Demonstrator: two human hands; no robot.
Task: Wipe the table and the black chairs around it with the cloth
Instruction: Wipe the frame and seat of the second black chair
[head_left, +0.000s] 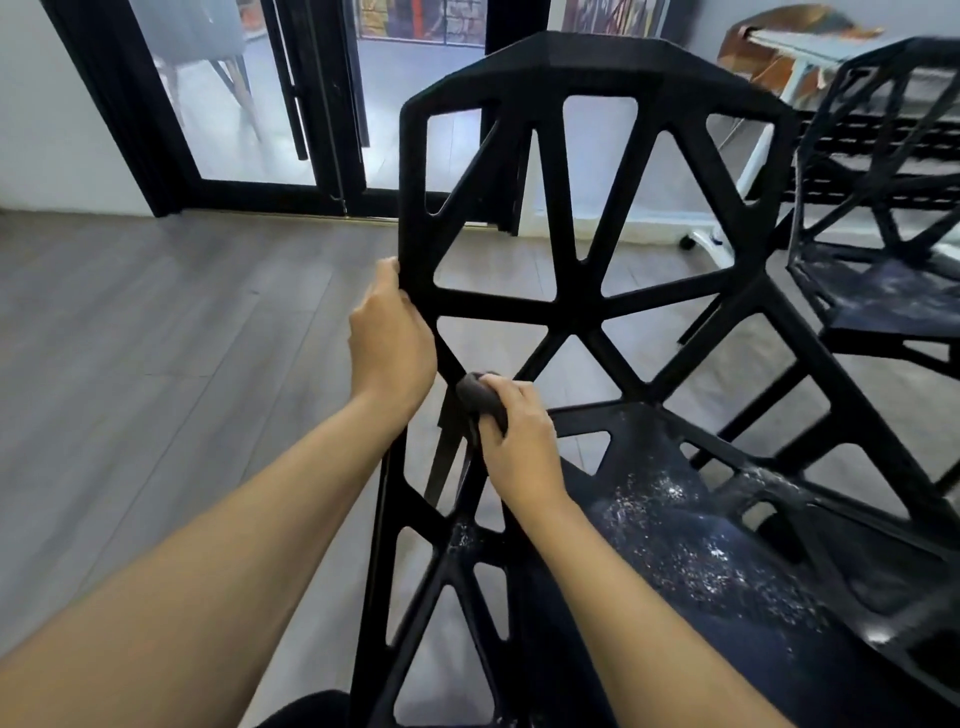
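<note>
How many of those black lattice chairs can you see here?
2: the near chair, held by the left hand, and a second chair at the right edge. Others may be out of frame.

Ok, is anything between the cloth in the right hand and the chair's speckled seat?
Nothing visible. The right hand grips the cloth against the backrest's lower struts, and the speckled seat of the near chair lies open just beside it.

Only 1 view is given, taken from the head, angled forward and down. A black chair (582, 291) is seen at close range, filling the middle; forearms enter from the bottom edge, and grey floor (182, 338) is seen beyond.
</note>
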